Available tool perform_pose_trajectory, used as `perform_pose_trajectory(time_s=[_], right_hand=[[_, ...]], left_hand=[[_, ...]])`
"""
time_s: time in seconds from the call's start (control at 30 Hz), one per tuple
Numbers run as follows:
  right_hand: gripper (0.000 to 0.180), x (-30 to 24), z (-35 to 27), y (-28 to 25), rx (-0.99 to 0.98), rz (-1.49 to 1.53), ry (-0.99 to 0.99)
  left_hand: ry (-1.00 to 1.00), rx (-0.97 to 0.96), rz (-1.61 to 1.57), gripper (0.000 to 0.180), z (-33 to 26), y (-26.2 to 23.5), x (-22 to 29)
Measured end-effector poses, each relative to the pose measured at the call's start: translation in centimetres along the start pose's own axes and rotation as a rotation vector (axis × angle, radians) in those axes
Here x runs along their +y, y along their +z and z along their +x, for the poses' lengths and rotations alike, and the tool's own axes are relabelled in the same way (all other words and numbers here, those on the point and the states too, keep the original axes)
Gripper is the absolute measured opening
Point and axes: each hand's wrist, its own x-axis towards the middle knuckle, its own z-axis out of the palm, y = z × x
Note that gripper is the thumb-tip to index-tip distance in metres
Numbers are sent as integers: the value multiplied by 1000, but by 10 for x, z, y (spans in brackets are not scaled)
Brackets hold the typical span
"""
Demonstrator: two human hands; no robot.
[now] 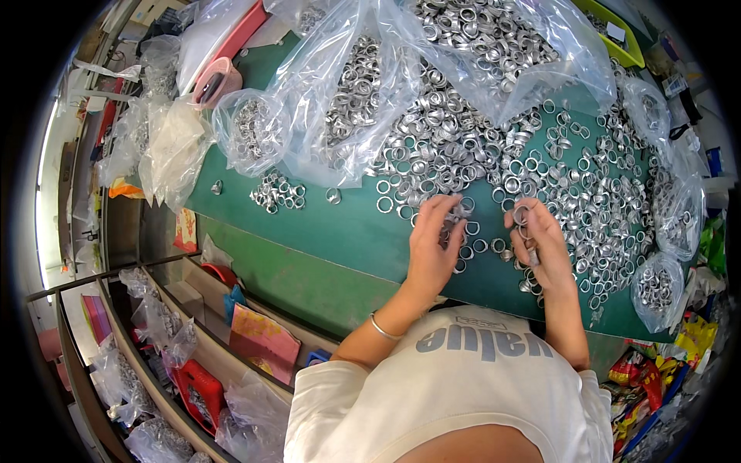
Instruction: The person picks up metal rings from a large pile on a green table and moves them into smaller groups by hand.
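Over the near side of a green table [347, 243], my left hand [432, 251] curls its fingers and thumb around a few silver metal rings. My right hand [549, 251] pinches a metal ring [522, 219] between thumb and fingers, with what looks like another ring lower in the palm. Between the hands a few loose rings [480, 245] lie flat on the table. Beyond them rises a large heap of rings [440, 150], and more rings [602, 224] spread out to the right. Exactly how many each hand holds is hidden by the fingers.
Clear plastic bags [332, 147] of rings stand at the back, and bagged rings [658, 292] line the right edge. A small ring pile [276, 191] sits at the left. Below, a divided shelf [204, 339] holds bags and a red basket [199, 393]. A yellow-green bin [629, 46] is far right.
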Motion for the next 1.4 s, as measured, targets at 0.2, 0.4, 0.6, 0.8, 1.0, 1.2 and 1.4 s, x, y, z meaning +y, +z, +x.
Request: perform_pose_trajectory(time_s=[0.2, 0.4, 0.6, 0.8, 1.0, 1.2, 1.4], right_hand=[[24, 2, -3, -15, 28, 192, 34], [17, 4, -7, -16, 77, -522, 117], [24, 18, -12, 21, -4, -1574, -419], [27, 11, -7, 7, -138, -1119, -235], [21, -8, -10, 1, -250, 325, 98], [25, 23, -4, -11, -372, -326, 55], [20, 43, -18, 39, -310, -1334, -417]], left_hand=[[-81, -133, 19, 26, -7, -8, -6], [-98, -530, 284, 19, -24, -18, 0], [-116, -608, 449, 18, -34, -16, 0], [-163, -521, 264, 7, -33, -17, -2], [-732, -591, -903, 7, -20, -38, -14], [-645, -554, -1123, 5, -31, -56, -39], [-755, -367, -929, 9, -26, -58, -24]])
